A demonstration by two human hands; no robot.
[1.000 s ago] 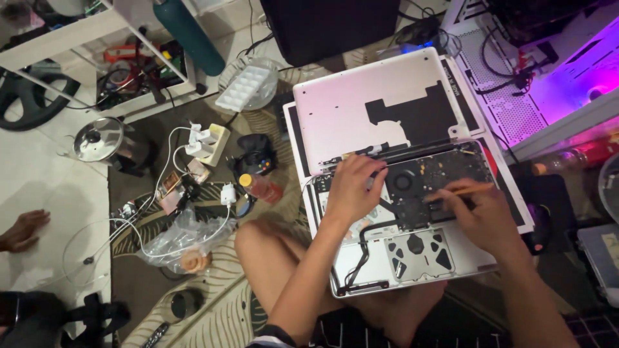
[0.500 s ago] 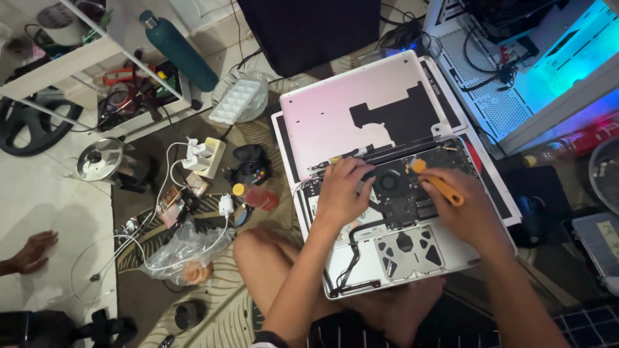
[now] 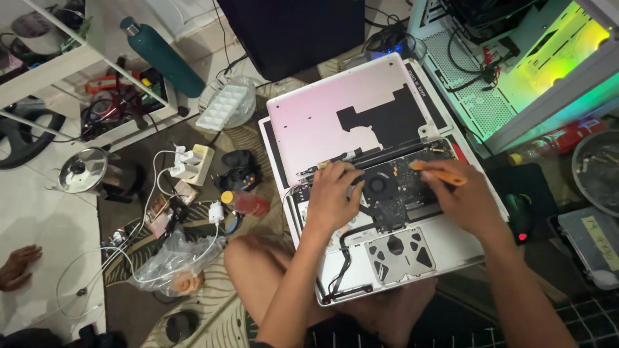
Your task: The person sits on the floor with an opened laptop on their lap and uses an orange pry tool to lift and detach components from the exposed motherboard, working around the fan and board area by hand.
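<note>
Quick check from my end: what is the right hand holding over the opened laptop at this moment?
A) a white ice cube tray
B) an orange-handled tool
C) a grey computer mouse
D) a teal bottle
B: the right hand grips an orange-handled tool whose tip points at the board of the opened laptop, while the left hand rests on the laptop's left side.

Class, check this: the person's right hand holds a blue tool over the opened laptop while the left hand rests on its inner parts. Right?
Not quite. In the head view the tool in the right hand is orange, not blue. It is over the opened laptop, and the left hand rests on the inner parts.
</note>
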